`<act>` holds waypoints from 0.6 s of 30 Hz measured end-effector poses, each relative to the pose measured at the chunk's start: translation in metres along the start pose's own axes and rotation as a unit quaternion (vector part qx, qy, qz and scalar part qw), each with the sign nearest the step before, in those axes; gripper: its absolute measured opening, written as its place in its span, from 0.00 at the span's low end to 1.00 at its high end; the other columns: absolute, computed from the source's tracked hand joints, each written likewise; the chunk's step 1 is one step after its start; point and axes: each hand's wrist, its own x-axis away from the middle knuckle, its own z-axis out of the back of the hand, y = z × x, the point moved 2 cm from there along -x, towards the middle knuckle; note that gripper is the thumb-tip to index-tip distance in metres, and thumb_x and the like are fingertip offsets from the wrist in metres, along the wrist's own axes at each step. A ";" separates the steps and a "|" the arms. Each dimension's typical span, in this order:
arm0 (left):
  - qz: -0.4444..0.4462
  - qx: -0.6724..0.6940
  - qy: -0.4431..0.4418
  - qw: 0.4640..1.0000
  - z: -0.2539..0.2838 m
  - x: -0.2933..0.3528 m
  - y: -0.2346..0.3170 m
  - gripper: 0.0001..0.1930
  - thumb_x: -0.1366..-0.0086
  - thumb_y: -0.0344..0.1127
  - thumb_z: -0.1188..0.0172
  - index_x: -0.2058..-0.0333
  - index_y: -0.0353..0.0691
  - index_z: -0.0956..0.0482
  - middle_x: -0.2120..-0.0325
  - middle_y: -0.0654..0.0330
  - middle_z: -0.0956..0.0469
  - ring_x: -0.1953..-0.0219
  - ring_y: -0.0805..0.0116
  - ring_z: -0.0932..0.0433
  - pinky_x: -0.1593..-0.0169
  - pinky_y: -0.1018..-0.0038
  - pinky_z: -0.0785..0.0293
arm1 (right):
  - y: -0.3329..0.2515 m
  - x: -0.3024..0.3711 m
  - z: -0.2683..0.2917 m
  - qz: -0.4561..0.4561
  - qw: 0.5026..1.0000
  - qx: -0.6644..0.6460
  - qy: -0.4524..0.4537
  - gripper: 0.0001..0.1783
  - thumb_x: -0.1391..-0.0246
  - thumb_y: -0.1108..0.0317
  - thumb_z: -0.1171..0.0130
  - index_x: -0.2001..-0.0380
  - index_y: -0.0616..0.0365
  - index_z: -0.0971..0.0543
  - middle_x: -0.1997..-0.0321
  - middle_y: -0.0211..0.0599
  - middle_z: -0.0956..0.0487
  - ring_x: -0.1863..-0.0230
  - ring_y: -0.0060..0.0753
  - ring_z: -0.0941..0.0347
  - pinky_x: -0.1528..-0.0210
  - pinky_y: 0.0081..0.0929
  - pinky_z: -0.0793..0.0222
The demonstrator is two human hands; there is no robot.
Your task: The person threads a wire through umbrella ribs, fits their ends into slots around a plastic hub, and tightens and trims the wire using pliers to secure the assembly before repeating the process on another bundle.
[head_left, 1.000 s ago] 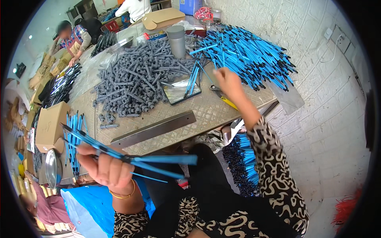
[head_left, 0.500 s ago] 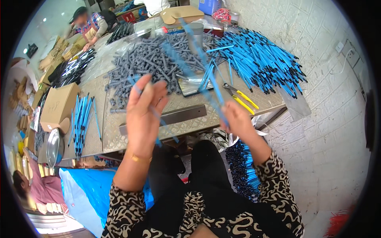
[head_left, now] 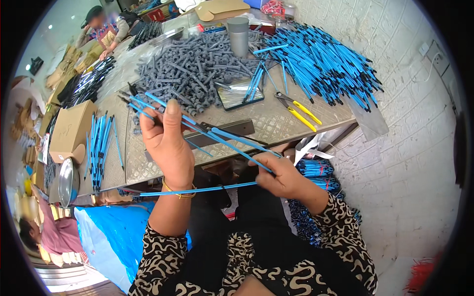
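Note:
Thin blue rods with black fittings (head_left: 232, 145) slant across the front of the table between my hands. My left hand (head_left: 169, 138) is closed round several of them, thumb up, with their black-tipped ends sticking out past the fingers. My right hand (head_left: 280, 175) grips the rods' lower right ends in a pinch. Another blue length (head_left: 207, 189) runs left from this hand, passing across my left wrist. Behind my left hand lies a large heap of grey plastic tubes (head_left: 185, 69).
A big pile of blue rods (head_left: 326, 59) lies at the far right. Yellow-handled pliers (head_left: 302, 112), a small tray of thin pins (head_left: 239, 96), a metal bar (head_left: 229, 132) and a grey cup (head_left: 239, 38) are on the table. A cardboard box (head_left: 71, 129) stands left; a co-worker (head_left: 103, 32) sits beyond.
The rods in my right hand have swung from upright to slanting down across to my left hand. My right hand has come lower and nearer; my left has shifted slightly left.

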 end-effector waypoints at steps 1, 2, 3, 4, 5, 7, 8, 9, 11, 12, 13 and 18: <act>-0.004 -0.014 -0.002 1.000 0.001 0.001 0.001 0.07 0.40 0.30 0.45 0.67 0.42 0.35 0.79 0.67 0.34 0.81 0.79 0.34 0.74 0.82 0.32 | -0.002 0.001 0.001 -0.016 0.999 -0.022 -0.037 0.13 0.45 0.61 0.50 0.63 0.60 0.29 0.77 0.29 0.30 0.74 0.20 0.34 0.71 0.20 0.37; -0.009 -0.029 -0.003 1.000 0.002 0.002 0.002 0.06 0.39 0.30 0.46 0.67 0.42 0.35 0.79 0.67 0.34 0.82 0.79 0.34 0.75 0.82 0.32 | 0.001 0.000 -0.001 -0.018 0.999 -0.023 -0.035 0.13 0.45 0.61 0.50 0.63 0.60 0.29 0.77 0.29 0.30 0.74 0.20 0.34 0.71 0.20 0.37; -0.013 -0.044 -0.005 0.999 0.002 0.003 0.002 0.05 0.39 0.30 0.47 0.68 0.42 0.35 0.79 0.66 0.34 0.84 0.79 0.35 0.77 0.82 0.33 | 0.004 -0.001 -0.003 -0.027 0.996 -0.076 0.031 0.14 0.45 0.60 0.49 0.62 0.60 0.30 0.77 0.28 0.30 0.74 0.21 0.34 0.71 0.21 0.37; -0.011 -0.043 -0.006 0.999 0.001 0.004 0.000 0.05 0.39 0.30 0.47 0.68 0.42 0.35 0.79 0.66 0.34 0.84 0.79 0.35 0.77 0.82 0.33 | 0.008 -0.001 -0.005 -0.037 0.986 -0.128 0.098 0.16 0.46 0.60 0.48 0.60 0.60 0.30 0.77 0.28 0.30 0.74 0.21 0.34 0.70 0.21 0.37; -0.044 -0.052 0.005 0.998 -0.002 0.006 -0.001 0.05 0.38 0.30 0.48 0.67 0.41 0.35 0.80 0.66 0.35 0.84 0.79 0.36 0.79 0.82 0.34 | 0.011 -0.001 -0.005 -0.046 0.969 -0.179 0.165 0.17 0.47 0.59 0.47 0.59 0.60 0.30 0.77 0.27 0.30 0.74 0.22 0.33 0.70 0.22 0.37; -0.112 -0.072 0.028 0.991 -0.004 0.010 -0.001 0.04 0.37 0.30 0.51 0.64 0.41 0.36 0.81 0.66 0.36 0.86 0.78 0.36 0.82 0.82 0.36 | 0.016 -0.007 -0.001 -0.039 0.980 -0.152 0.125 0.17 0.46 0.59 0.48 0.60 0.60 0.30 0.76 0.27 0.29 0.74 0.22 0.33 0.70 0.22 0.37; -0.112 -0.073 0.028 0.991 0.002 0.009 0.003 0.04 0.37 0.30 0.51 0.64 0.41 0.36 0.81 0.66 0.36 0.86 0.78 0.36 0.82 0.82 0.36 | 0.018 -0.014 0.003 -0.031 0.988 -0.125 0.084 0.17 0.46 0.58 0.49 0.60 0.60 0.30 0.76 0.27 0.29 0.74 0.22 0.33 0.71 0.21 0.37; -0.049 0.041 -0.041 0.997 0.009 0.006 0.010 0.04 0.36 0.31 0.52 0.63 0.40 0.36 0.83 0.66 0.36 0.86 0.78 0.37 0.83 0.82 0.38 | 0.023 -0.023 0.008 -0.020 0.994 -0.099 0.043 0.16 0.46 0.58 0.49 0.61 0.60 0.29 0.75 0.28 0.28 0.74 0.22 0.32 0.71 0.21 0.37; 0.085 0.269 -0.177 0.943 0.017 0.007 0.027 0.06 0.35 0.32 0.55 0.60 0.39 0.37 0.85 0.65 0.36 0.88 0.78 0.37 0.86 0.82 0.41 | 0.048 -0.056 0.032 -0.190 0.968 -0.159 0.030 0.19 0.44 0.53 0.52 0.66 0.60 0.27 0.76 0.29 0.27 0.74 0.22 0.31 0.71 0.22 0.35; 0.089 0.272 -0.179 0.941 0.017 0.010 0.035 0.06 0.35 0.32 0.55 0.60 0.39 0.37 0.85 0.65 0.36 0.88 0.78 0.37 0.86 0.82 0.41 | 0.072 -0.079 0.049 -0.171 0.980 -0.045 0.092 0.21 0.44 0.52 0.54 0.69 0.61 0.26 0.76 0.33 0.25 0.74 0.27 0.29 0.70 0.27 0.34; 0.133 0.306 -0.178 0.926 0.014 0.012 0.047 0.07 0.34 0.32 0.56 0.59 0.39 0.37 0.86 0.64 0.36 0.89 0.77 0.38 0.87 0.82 0.42 | 0.093 -0.104 0.065 -0.144 0.976 0.069 0.151 0.23 0.44 0.50 0.56 0.71 0.62 0.24 0.75 0.36 0.24 0.74 0.32 0.28 0.68 0.31 0.32; 0.245 0.385 -0.272 0.847 0.022 0.019 0.059 0.11 0.34 0.34 0.58 0.54 0.39 0.38 0.87 0.61 0.33 0.91 0.76 0.38 0.89 0.82 0.48 | 0.127 -0.188 0.084 -0.257 0.882 0.377 0.120 0.27 0.48 0.48 0.56 0.75 0.64 0.22 0.69 0.49 0.22 0.65 0.52 0.26 0.61 0.43 0.33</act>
